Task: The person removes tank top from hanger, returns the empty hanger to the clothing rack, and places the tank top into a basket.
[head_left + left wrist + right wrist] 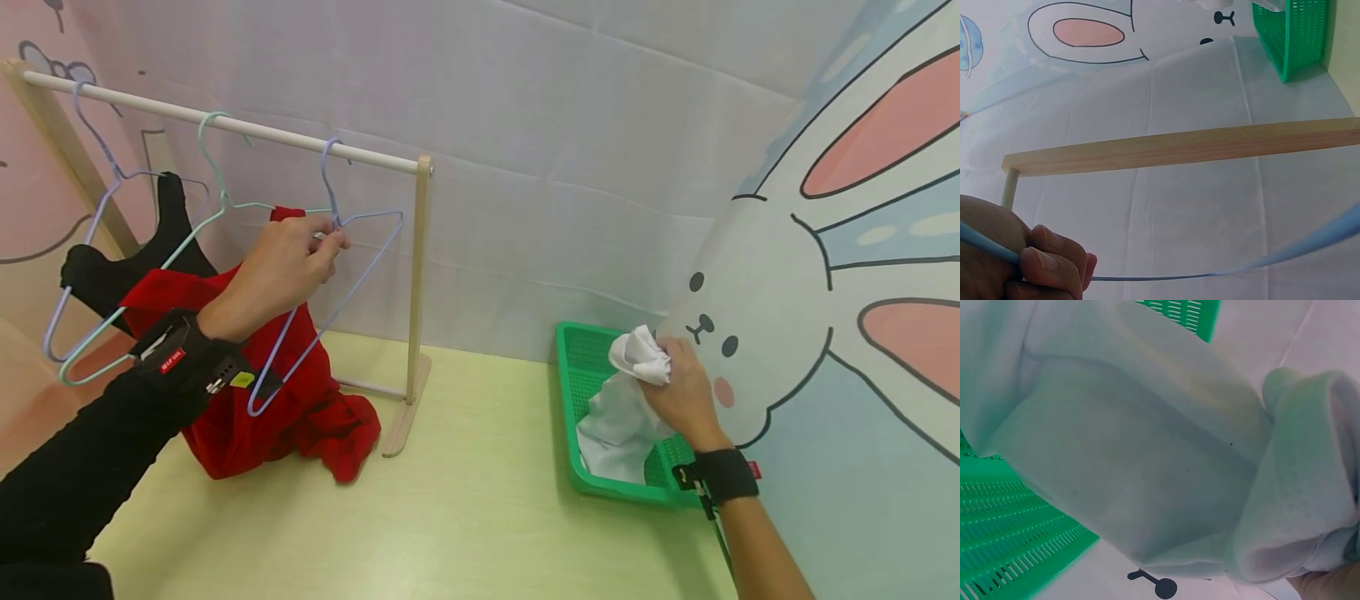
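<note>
In the head view my left hand grips a lavender hanger just below its hook, which still sits over the rack's rod. The left wrist view shows curled fingers around the hanger's bar. My right hand holds a bunched end of a white cloth garment above a green basket; its lower part hangs down into the basket. Up close in the right wrist view, the white garment fills most of the picture and hides most of that hand.
A wooden clothes rack stands at the left. On it hang a mint hanger with a red garment and another lavender hanger with a black garment. A pale yellow table lies below; a rabbit-printed curtain borders the right.
</note>
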Tool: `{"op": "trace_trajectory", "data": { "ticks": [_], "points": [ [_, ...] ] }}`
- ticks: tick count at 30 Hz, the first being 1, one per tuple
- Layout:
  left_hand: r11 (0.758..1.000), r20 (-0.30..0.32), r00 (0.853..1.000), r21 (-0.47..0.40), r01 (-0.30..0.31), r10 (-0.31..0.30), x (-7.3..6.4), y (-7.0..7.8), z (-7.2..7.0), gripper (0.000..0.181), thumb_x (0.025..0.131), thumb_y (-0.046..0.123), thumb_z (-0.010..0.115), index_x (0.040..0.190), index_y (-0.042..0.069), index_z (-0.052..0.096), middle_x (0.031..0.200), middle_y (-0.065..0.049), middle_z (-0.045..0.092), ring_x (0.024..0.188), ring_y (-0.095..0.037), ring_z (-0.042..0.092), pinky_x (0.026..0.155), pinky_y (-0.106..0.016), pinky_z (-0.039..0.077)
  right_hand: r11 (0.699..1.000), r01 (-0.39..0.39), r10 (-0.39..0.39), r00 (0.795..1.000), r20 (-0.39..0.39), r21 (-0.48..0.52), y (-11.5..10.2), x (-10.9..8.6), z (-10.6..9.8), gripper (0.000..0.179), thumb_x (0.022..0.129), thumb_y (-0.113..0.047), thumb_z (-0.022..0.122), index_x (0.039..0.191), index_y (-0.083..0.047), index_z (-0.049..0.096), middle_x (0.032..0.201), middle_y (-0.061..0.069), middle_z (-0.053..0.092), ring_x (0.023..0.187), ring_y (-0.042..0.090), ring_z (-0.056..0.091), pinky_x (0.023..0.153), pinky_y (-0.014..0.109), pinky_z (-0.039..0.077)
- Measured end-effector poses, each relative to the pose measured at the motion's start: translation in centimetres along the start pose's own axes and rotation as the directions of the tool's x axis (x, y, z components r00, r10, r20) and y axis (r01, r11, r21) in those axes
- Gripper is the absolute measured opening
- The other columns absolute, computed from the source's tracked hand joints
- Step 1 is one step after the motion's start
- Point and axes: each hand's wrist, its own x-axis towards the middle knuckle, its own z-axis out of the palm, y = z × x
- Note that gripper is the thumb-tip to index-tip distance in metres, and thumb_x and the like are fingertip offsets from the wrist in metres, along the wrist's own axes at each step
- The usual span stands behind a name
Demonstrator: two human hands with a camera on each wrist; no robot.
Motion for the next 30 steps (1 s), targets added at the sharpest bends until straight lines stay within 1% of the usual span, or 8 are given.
{"op": "trace_trajectory", "data": {
  "ticks": [6,12,18,23,26,30],
  "points": [
    [1.000,-0.001,1.000,-0.006,-0.002,0.002,0.0,0.0,0.0,0.032,0.113,0.018,0.051,0.115,-0.005,0.073,0.071,-0.011,0.064,0.061,-0.026,0.051,0.049,-0.031,0.036,1.000,-0.005,0.005,1.000,0.011,-0.011,0.1,-0.3,0.0,0.039,0.094,-0.005,0.075,0.125,0.008,0.055,0.115,0.029,0.057,0.097,0.047,0.059,0.086,0.065,0.052],
    [1.000,-0.002,1.000,-0.009,-0.006,0.006,-0.1,0.0,0.0,0.032,0.113,0.018,0.051,0.115,-0.005,0.073,0.069,-0.009,0.061,0.060,-0.026,0.050,0.048,-0.032,0.036,1.000,-0.013,0.014,0.999,0.032,-0.014,0.4,-0.4,0.1,0.038,0.094,-0.006,0.076,0.123,0.008,0.056,0.114,0.028,0.057,0.096,0.046,0.059,0.084,0.064,0.052],
    [1.000,-0.002,1.000,-0.004,-0.007,0.007,-0.2,0.1,-0.1,0.031,0.113,0.018,0.052,0.116,-0.005,0.073,0.069,-0.008,0.061,0.061,-0.026,0.050,0.049,-0.032,0.036,1.000,-0.007,0.008,0.998,0.061,-0.015,0.9,-0.8,0.5,0.041,0.091,-0.004,0.079,0.123,0.010,0.057,0.112,0.028,0.058,0.095,0.046,0.060,0.083,0.064,0.051],
    [1.000,-0.001,1.000,0.000,-0.013,0.013,-0.2,0.1,-0.1,0.031,0.113,0.018,0.051,0.115,-0.005,0.073,0.069,-0.008,0.062,0.061,-0.026,0.051,0.050,-0.032,0.037,1.000,-0.008,0.010,0.997,0.079,-0.026,1.3,-1.2,0.9,0.040,0.089,-0.002,0.078,0.120,0.009,0.057,0.111,0.030,0.060,0.095,0.046,0.061,0.083,0.063,0.050],
    [1.000,0.000,1.000,0.001,-0.012,0.012,-0.3,0.1,-0.2,0.031,0.113,0.018,0.051,0.115,-0.005,0.073,0.070,-0.008,0.062,0.061,-0.026,0.051,0.051,-0.032,0.037,0.999,-0.019,0.023,0.994,0.106,-0.038,1.4,-1.3,1.1,0.041,0.089,-0.003,0.077,0.121,0.010,0.056,0.111,0.031,0.061,0.095,0.046,0.061,0.082,0.063,0.051],
    [1.000,0.001,1.000,0.001,-0.007,0.007,-0.3,0.1,-0.2,0.030,0.113,0.017,0.052,0.116,-0.004,0.073,0.070,-0.009,0.063,0.061,-0.026,0.051,0.051,-0.032,0.038,0.997,-0.054,0.062,0.985,0.159,-0.052,1.4,-1.5,1.0,0.042,0.092,-0.006,0.076,0.125,0.011,0.056,0.114,0.033,0.061,0.098,0.047,0.062,0.083,0.064,0.052]
  ]
}}
